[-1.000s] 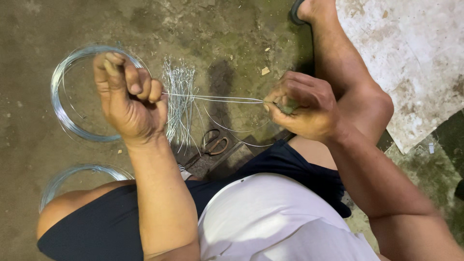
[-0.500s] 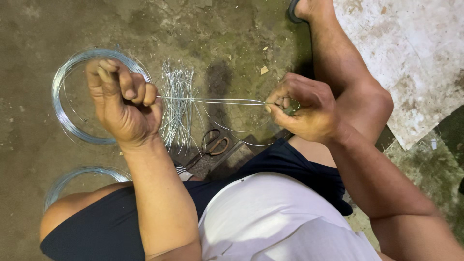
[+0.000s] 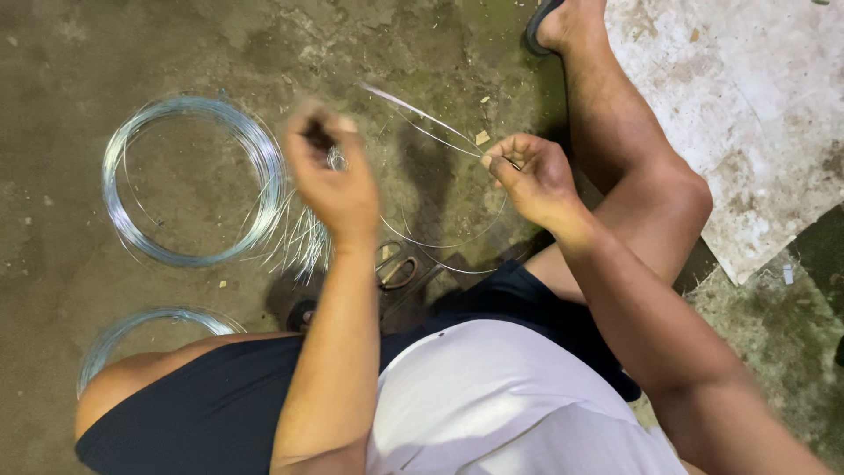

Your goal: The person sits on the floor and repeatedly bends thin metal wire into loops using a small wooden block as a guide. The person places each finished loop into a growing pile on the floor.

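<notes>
Step in hand: working a short length of thin silvery wire (image 3: pixel 422 123) between both hands, seemingly bending or twisting it.
Left hand (image 3: pixel 330 180): blurred, clenched around a small shiny twist of wire.
Right hand (image 3: pixel 527 176): fingertips pinching the wire's other end; the strand runs off toward ten o'clock.
Cut wire pieces (image 3: pixel 303 237): a loose bundle on the grey concrete floor (image 3: pixel 176 44), at six o'clock below the left hand.
Large silvery wire coil (image 3: pixel 189 180): at nine o'clock; a second coil (image 3: pixel 141 330) lies near the knee.
Orange-handled scissors (image 3: pixel 397 268): on the floor between the forearms.
Next move: probably calls for a firm pinch at both ends.
</notes>
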